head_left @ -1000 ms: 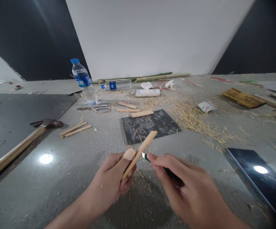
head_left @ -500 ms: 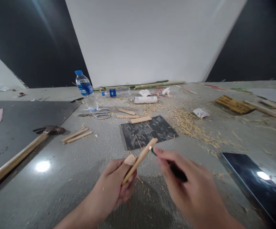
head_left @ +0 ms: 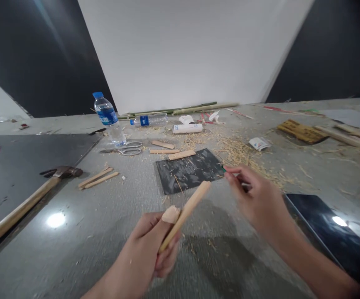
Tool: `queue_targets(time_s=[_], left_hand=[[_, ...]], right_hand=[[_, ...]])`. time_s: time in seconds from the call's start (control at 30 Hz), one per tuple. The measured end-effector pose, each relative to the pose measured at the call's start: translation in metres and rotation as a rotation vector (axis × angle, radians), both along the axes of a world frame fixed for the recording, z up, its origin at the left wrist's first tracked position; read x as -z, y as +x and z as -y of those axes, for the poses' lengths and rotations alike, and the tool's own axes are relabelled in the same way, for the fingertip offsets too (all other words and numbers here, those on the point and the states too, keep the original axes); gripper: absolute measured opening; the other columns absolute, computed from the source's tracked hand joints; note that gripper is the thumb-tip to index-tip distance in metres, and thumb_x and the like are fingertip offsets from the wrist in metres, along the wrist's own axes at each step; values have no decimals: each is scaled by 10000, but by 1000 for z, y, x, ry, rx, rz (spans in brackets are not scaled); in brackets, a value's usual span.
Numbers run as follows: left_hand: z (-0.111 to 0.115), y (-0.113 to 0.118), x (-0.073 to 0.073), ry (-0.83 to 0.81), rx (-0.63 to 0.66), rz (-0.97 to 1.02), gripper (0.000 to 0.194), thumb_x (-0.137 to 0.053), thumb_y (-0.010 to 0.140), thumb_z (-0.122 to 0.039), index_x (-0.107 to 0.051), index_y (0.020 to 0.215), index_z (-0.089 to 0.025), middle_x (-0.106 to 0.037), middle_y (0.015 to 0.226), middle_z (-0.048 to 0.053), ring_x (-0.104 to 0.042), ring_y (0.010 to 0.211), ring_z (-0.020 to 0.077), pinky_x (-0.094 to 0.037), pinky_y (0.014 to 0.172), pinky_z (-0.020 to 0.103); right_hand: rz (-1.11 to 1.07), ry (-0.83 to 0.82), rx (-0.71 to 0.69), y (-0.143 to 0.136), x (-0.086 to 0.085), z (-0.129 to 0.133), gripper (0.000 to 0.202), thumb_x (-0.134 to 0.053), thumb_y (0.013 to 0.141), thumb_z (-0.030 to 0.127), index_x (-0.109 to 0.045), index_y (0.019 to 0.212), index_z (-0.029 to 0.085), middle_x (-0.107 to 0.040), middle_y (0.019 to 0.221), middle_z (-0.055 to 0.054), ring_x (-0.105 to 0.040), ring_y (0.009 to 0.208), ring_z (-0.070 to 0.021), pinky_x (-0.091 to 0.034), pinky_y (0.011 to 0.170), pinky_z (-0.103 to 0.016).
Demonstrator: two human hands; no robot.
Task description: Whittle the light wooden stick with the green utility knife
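Observation:
My left hand (head_left: 155, 245) is wrapped round a pale wooden strip (head_left: 195, 202), perhaps bamboo, which slants up and to the right. A beige covering like tape or a plaster is on the thumb. To the right, my right hand (head_left: 254, 193) is closed in a pinch on a small green object (head_left: 224, 169). Fingers hide most of that object, so its kind does not show. The right hand is apart from the strip, above the right corner of a dark mat (head_left: 192, 172). Another short wooden strip (head_left: 182, 155) lies across the mat's far edge.
At left lie a claw hammer (head_left: 53, 180), more wooden strips (head_left: 100, 179) and scissors (head_left: 130, 148). A water bottle (head_left: 108, 120) stands upright behind them; another bottle (head_left: 150, 120) lies down. Shavings (head_left: 245, 158) cover the floor. A dark glossy tablet-like slab (head_left: 323, 224) lies at right.
My right hand has moved away from the strip, forward and to the right, with the green object. My left hand still grips the strip, which has shifted slightly.

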State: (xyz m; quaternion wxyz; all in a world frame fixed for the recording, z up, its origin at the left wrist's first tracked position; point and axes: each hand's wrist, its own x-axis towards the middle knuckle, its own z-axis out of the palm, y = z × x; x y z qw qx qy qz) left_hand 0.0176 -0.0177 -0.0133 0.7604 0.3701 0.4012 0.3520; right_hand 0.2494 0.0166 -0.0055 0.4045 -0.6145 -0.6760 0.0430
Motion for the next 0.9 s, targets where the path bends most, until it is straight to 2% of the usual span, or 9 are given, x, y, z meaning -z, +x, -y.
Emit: queue_targets(time_s=[0.07, 0.17, 0.33, 0.43, 0.53, 0.63, 0.7, 0.8, 0.9], left_hand=[[-1, 1, 0, -8, -41, 5, 527, -590, 924, -613, -474, 614, -203, -293, 411, -105, -184, 359, 48, -179, 363, 189], [-6, 0, 2, -17, -87, 12, 486, -630, 909, -549, -489, 605, -197, -295, 406, -104, -178, 357, 45, -174, 354, 178], [-13, -7, 2, -123, 56, 99, 436, -541, 957, -416, -491, 585, -195, -275, 393, -100, -135, 340, 49, -125, 332, 181], [-15, -12, 0, -173, 129, 190, 463, -468, 969, -404, -504, 561, -189, -269, 381, -86, -148, 332, 58, -114, 330, 201], [-19, -14, -1, -180, 27, 264, 542, -358, 967, -452, -611, 600, -144, -341, 415, -47, -263, 360, 74, -225, 369, 205], [-21, -11, 1, -34, -154, 175, 304, -526, 871, -344, -681, 738, -120, -514, 570, -2, -429, 486, 98, -366, 474, 217], [-20, -7, 3, 111, -168, 29, 104, -676, 773, -209, -696, 831, -124, -627, 772, 30, -530, 632, 118, -439, 573, 231], [-17, -2, 5, 287, -147, -84, 224, -756, 834, -241, -707, 1036, -156, -681, 1009, 58, -595, 864, 159, -478, 724, 256], [-16, -2, 7, 356, -199, -72, 241, -721, 912, -372, -725, 1037, -166, -689, 922, 48, -587, 840, 155, -468, 742, 264]], right_hand=[[-39, 31, 6, -3, -6, -1, 234, -534, 1023, 400, -672, 1048, 212, -747, 864, -54, -643, 581, -164, -485, 528, -283], [-148, 9, -87, -22, -12, 14, 215, -534, 1025, 381, -652, 1137, 241, -664, 752, 1, -572, 525, -137, -463, 493, -259], [-375, -271, -337, -35, -9, 27, 314, -534, 1023, 392, -555, 1317, 284, -613, 796, 14, -520, 558, -132, -388, 432, -231], [-456, -424, -423, -29, -7, 20, 215, -604, 983, 431, -647, 1094, 252, -493, 684, 44, -451, 552, -129, -339, 437, -236], [-629, -579, -399, -26, -6, 17, 260, -650, 940, 495, -647, 948, 236, -296, 572, 97, -249, 452, -98, -190, 377, -230], [-887, -692, -340, -30, -4, 18, 300, -664, 916, 532, -626, 949, 237, -232, 516, 132, -98, 433, -81, -106, 363, -220], [-982, -714, -319, -35, -2, 20, 300, -687, 897, 532, -615, 924, 242, -230, 502, 138, -76, 443, -78, -102, 368, -211], [-999, -720, -296, -43, -1, 23, 311, -717, 858, 541, -618, 882, 247, -235, 514, 131, -92, 439, -77, -119, 361, -203], [-940, -766, -259, -48, 1, 25, 332, -725, 828, 564, -634, 864, 247, -232, 510, 124, -126, 416, -76, -145, 353, -200]])
